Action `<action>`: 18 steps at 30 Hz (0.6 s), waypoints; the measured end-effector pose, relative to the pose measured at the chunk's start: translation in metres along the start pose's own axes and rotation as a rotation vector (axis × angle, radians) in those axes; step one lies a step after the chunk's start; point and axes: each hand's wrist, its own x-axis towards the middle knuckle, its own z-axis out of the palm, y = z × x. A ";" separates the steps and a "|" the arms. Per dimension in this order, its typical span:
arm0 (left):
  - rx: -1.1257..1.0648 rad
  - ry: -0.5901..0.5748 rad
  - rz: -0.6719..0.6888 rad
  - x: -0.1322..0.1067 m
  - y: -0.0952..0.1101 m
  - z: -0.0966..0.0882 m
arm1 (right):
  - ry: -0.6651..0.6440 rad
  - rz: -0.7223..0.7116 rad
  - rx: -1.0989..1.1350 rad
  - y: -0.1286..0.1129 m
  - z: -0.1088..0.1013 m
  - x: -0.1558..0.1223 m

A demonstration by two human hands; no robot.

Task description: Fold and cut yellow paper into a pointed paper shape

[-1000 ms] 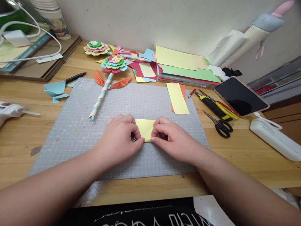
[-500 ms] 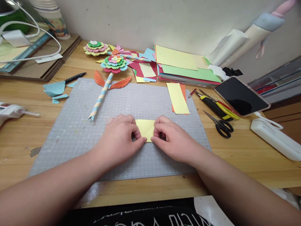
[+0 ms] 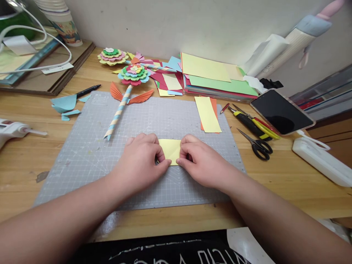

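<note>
A small piece of yellow paper point(image 3: 169, 149) lies near the middle of the grey cutting mat point(image 3: 90, 154). My left hand point(image 3: 143, 157) is closed on its left side, with the thumb at the near edge. On the opposite side my right hand point(image 3: 199, 159) pinches the paper the same way, thumb close to the other thumb. The fingers hide both side edges of the paper. Beyond my left hand lies a paper flower point(image 3: 134, 74) with a striped stem and pleated orange leaves. A yellow strip point(image 3: 208, 114) rests over an orange one past my right hand.
Scissors point(image 3: 260, 146), a utility knife point(image 3: 249, 123) and a phone point(image 3: 282, 112) lie to the right. A glue gun point(image 3: 13, 129) and blue paper scraps point(image 3: 64, 103) are at the left. Stacked coloured paper point(image 3: 220, 84) stands by the wall, beside another paper flower point(image 3: 112, 57).
</note>
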 end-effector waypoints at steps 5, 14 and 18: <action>-0.061 -0.039 0.021 0.002 -0.007 -0.009 | -0.022 -0.010 0.007 0.001 -0.002 0.001; -0.060 -0.072 0.067 -0.001 -0.021 -0.017 | 0.027 -0.102 -0.043 -0.003 -0.003 -0.001; -0.060 -0.056 0.060 -0.003 -0.022 -0.014 | 0.103 -0.255 -0.090 -0.009 0.002 -0.003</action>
